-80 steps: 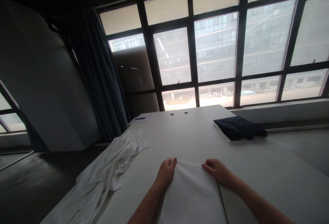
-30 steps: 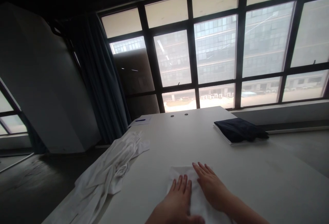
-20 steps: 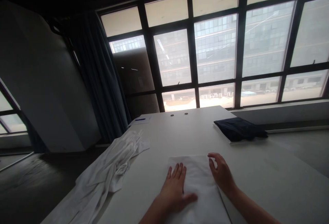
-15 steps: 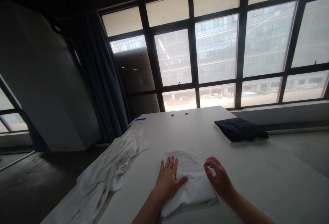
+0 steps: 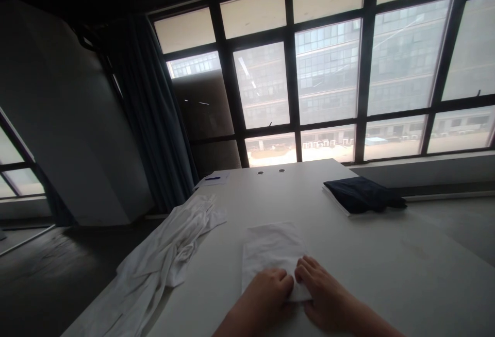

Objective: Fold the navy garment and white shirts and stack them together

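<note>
A white folded cloth [image 5: 273, 244], its kind of garment not clear, lies on the white table [image 5: 371, 270] in front of me. My left hand [image 5: 270, 293] is closed at the cloth's near edge, fingers curled over the fabric and thumb tucked below. Close beside it, my right hand [image 5: 319, 288] grips the near right corner the same way, with its thumb under the edge. Between the two hands a short stretch of the cloth's near edge shows. The far part of the cloth rests flat with slight wrinkles.
Crumpled white garments [image 5: 166, 259] spread along the table's left side. Toward the far right sits a folded dark navy garment [image 5: 359, 194] on top of something white. A pen [image 5: 212, 178] lies on paper at the far left corner. Two round holes mark the table's far end.
My left hand has slid from lying flat on the cloth to its near edge and closed. My right hand has moved from the right side to the near corner and gripped it.
</note>
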A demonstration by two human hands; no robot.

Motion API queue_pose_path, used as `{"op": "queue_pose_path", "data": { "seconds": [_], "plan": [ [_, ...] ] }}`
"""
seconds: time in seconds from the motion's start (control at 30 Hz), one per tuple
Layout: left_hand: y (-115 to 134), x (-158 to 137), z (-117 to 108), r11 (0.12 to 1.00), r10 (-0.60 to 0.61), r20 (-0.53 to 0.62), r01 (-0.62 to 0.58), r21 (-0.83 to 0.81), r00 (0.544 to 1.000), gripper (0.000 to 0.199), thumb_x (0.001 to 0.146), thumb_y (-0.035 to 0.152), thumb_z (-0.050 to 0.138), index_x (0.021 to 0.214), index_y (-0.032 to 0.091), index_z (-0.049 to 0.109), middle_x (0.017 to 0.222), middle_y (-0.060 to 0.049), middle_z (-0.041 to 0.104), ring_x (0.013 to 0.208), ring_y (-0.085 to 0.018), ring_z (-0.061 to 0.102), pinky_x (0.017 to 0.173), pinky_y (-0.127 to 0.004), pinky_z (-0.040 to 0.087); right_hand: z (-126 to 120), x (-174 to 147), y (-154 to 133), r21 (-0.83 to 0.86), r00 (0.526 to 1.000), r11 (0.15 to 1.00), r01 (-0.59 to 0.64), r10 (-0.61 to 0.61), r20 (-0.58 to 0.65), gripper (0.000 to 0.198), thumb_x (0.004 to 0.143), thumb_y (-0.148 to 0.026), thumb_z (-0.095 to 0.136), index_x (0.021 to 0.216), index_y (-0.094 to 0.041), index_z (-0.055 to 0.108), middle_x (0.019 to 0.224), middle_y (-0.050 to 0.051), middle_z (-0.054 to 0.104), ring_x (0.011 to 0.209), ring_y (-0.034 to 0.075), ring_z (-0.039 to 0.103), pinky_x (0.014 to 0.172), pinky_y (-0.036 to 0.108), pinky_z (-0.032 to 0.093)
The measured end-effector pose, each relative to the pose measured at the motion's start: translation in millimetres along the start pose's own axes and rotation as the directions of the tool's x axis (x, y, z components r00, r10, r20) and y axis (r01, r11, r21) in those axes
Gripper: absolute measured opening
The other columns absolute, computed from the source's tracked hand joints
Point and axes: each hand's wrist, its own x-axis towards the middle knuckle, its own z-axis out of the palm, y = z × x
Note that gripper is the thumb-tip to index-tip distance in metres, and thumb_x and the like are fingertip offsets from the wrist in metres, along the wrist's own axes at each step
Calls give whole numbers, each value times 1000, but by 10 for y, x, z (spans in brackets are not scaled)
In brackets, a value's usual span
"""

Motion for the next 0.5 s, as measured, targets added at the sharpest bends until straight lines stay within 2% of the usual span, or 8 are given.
{"op": "queue_pose_path", "data": {
  "seconds": [0.17, 0.23, 0.3, 0.37, 0.43, 0.5],
  "plan": [
    [-22, 15, 28, 997, 16, -28, -14, 75, 999, 11, 88, 23, 67, 97, 22, 59, 95, -2, 68, 83, -19, 64, 72, -27, 48, 29, 38, -66, -68, 1000, 998, -18, 17, -15, 33, 61, -15, 58, 93, -22, 54, 106, 6, 57, 103, 26, 50, 102, 41, 37],
    [-13, 14, 49, 994, 15, -47, -9, 111, 999, 7, 92, 20, 64, 97, 22, 59, 93, -1, 69, 81, -18, 64, 70, -26, 48, 130, 39, -82, -109, 995, 990, -85, 79, -59, 29, 65, -17, 61, 93, -23, 55, 106, 6, 59, 104, 27, 50, 103, 42, 36],
    [-6, 11, 82, 988, 21, -63, -11, 153, 998, 4, 96, 19, 61, 97, 22, 59, 92, 0, 69, 79, -17, 65, 69, -25, 48, 271, 27, -86, -151, 978, 970, -190, 172, -120, 33, 68, -18, 62, 101, -23, 57, 114, 8, 60, 111, 30, 50, 105, 45, 34],
    [-19, -1, 127, 980, 46, -77, -29, 199, 996, 4, 98, 19, 61, 95, 22, 58, 92, 0, 68, 80, -17, 65, 69, -26, 48, 406, 10, -85, -194, 957, 942, -274, 246, -155, 46, 67, -15, 63, 113, -22, 57, 125, 12, 59, 120, 35, 48, 108, 48, 31],
    [-62, -38, 182, 968, 74, -91, -49, 248, 993, 6, 98, 21, 62, 94, 21, 58, 92, -1, 68, 81, -18, 64, 71, -27, 48, 490, -2, -91, -226, 951, 927, -299, 269, -155, 55, 67, -14, 64, 120, -21, 54, 133, 14, 57, 125, 37, 46, 109, 50, 29],
    [-140, -116, 236, 955, 88, -107, -54, 292, 990, 9, 98, 23, 64, 92, 21, 58, 90, -1, 67, 81, -19, 63, 72, -28, 48, 508, -1, -116, -235, 949, 924, -303, 272, -158, 50, 69, -13, 64, 117, -22, 55, 129, 13, 59, 121, 36, 48, 107, 49, 31]
  ]
}}
